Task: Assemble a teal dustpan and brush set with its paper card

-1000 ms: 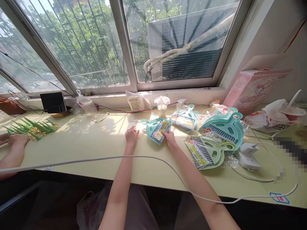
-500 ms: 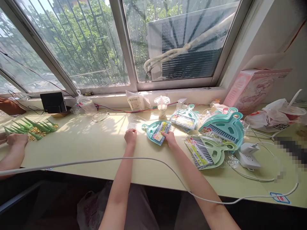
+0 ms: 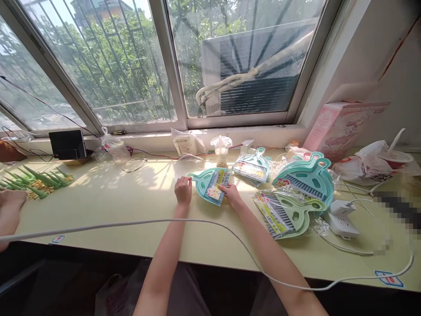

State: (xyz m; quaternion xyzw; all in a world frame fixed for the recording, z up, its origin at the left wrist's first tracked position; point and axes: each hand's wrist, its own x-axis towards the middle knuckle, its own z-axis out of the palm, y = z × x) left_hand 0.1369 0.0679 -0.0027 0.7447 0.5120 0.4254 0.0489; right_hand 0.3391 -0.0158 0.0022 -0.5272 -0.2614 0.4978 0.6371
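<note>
A light-blue dustpan (image 3: 202,186) with a small brush and a printed card (image 3: 213,191) over its bristles lies tilted on the table in front of me. My right hand (image 3: 232,195) grips the card-covered brush edge, thumb on top. At the dustpan's handle end, my left hand (image 3: 183,191) is closed, its fingertips at the handle. Clear plastic film (image 3: 189,163) spreads just behind that hand. To the right lie wrapped sets: a pale-blue one (image 3: 252,166), a stack of blue dustpans (image 3: 304,177) and a green dustpan (image 3: 297,215).
A lidded drink cup (image 3: 221,151) stands behind the dustpan. A white cable (image 3: 138,222) crosses in front of my forearms. Right are a power strip (image 3: 344,224) and a pink box (image 3: 348,127). At far left, another person's hand (image 3: 11,204) is near green spiky pieces (image 3: 39,182).
My left hand has moved slightly right, to the dustpan's handle. The clear film now lies more spread out behind it. My right hand keeps its grip; the view has shifted a little.
</note>
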